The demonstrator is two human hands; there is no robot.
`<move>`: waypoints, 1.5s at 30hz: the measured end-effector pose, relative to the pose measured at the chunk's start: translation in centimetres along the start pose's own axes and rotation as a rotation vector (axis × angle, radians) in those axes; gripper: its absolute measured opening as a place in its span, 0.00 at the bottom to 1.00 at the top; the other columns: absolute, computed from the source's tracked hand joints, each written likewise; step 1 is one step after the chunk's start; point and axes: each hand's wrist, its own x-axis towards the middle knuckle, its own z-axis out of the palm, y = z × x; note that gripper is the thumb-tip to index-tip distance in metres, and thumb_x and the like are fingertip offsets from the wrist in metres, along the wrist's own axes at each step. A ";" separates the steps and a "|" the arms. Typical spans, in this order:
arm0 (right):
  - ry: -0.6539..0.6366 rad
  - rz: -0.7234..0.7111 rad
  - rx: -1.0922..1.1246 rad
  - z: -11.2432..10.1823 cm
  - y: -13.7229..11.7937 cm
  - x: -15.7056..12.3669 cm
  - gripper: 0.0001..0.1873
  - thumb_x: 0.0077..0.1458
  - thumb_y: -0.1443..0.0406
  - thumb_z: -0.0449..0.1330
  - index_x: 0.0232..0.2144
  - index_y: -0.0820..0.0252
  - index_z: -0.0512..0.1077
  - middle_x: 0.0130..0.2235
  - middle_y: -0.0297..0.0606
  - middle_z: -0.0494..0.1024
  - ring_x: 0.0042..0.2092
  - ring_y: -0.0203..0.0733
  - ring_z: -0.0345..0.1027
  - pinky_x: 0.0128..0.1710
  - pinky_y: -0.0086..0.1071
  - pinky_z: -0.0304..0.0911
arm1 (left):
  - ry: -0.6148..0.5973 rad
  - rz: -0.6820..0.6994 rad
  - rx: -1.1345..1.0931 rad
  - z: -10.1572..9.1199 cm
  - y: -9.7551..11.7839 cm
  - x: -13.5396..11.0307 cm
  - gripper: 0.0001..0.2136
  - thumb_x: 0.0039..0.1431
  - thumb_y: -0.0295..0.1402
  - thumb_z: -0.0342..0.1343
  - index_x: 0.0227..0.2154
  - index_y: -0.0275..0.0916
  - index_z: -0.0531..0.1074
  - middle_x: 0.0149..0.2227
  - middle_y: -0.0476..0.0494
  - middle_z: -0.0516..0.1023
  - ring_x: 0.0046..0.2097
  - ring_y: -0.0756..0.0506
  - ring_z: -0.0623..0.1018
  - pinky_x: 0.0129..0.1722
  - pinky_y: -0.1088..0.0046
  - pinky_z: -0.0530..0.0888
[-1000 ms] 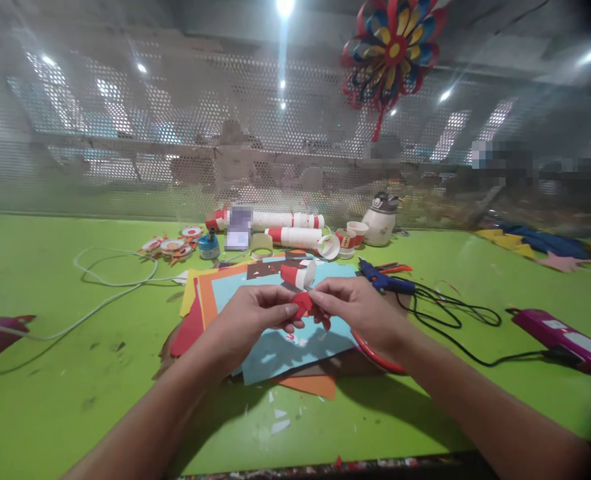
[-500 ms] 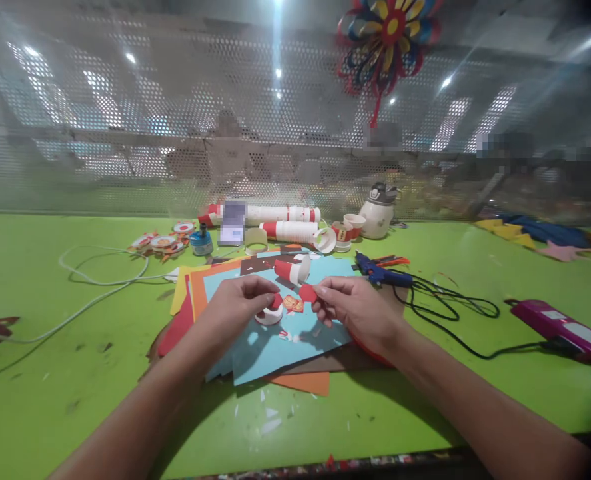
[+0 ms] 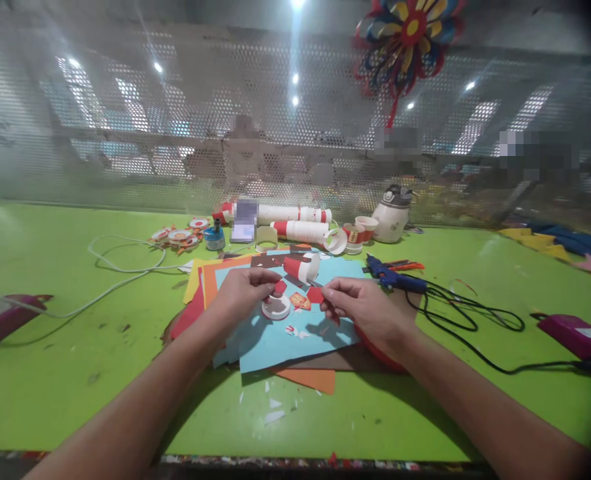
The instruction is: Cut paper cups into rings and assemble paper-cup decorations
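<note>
My left hand [image 3: 249, 291] pinches a small red paper piece [image 3: 280, 287] just above a round white cup base [image 3: 276, 307]. Between the thumb and fingers of my right hand [image 3: 358, 303] is another red paper piece [image 3: 316, 295], with angular edges. A red-and-gold patterned cutout [image 3: 300, 301] lies between the hands. Behind it a red-and-white paper cup [image 3: 301, 268] rests on its side. Under everything is a light blue paper sheet [image 3: 275, 350], with small white and red scraps [image 3: 296, 331] on it.
A blue glue gun [image 3: 395, 275] with a black cord lies to the right, near a purple power strip [image 3: 580, 337]. Stacked paper cups [image 3: 302, 231], a phone [image 3: 244, 223], a blue bottle [image 3: 214, 237] and a white flask [image 3: 392, 217] stand at the back. A white cable [image 3: 125, 272] curls left.
My left hand has lifted slightly away from the white cup base, uncovering more of it, with the red piece still held. The whole view has shifted a little to the left.
</note>
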 end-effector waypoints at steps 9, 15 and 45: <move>0.002 -0.045 -0.124 -0.4 0.1 0.1 0.12 0.49 0.59 0.61 0.21 0.62 0.69 0.22 0.33 0.71 0.23 0.31 0.60 0.25 0.29 0.58 | 0.033 0.041 0.083 -0.1 -0.9 0.7 0.07 0.44 0.21 0.59 0.28 0.35 0.77 0.28 0.44 0.80 0.27 0.49 0.76 0.33 0.71 0.72; 0.017 -0.064 -0.158 -0.8 0.2 0.3 0.12 0.48 0.59 0.61 0.21 0.62 0.70 0.22 0.33 0.72 0.23 0.32 0.61 0.25 0.29 0.58 | -0.018 0.050 0.157 -0.8 -0.6 0.6 0.07 0.44 0.22 0.59 0.29 0.34 0.77 0.27 0.44 0.79 0.27 0.50 0.75 0.33 0.71 0.72; -0.002 -0.280 -0.105 -0.5 -0.1 -0.5 0.12 0.51 0.58 0.62 0.24 0.61 0.71 0.22 0.31 0.72 0.23 0.31 0.62 0.24 0.28 0.59 | -0.382 0.132 0.006 0.6 1.3 -3.3 0.06 0.45 0.32 0.61 0.27 0.35 0.76 0.26 0.43 0.76 0.29 0.48 0.73 0.28 0.73 0.65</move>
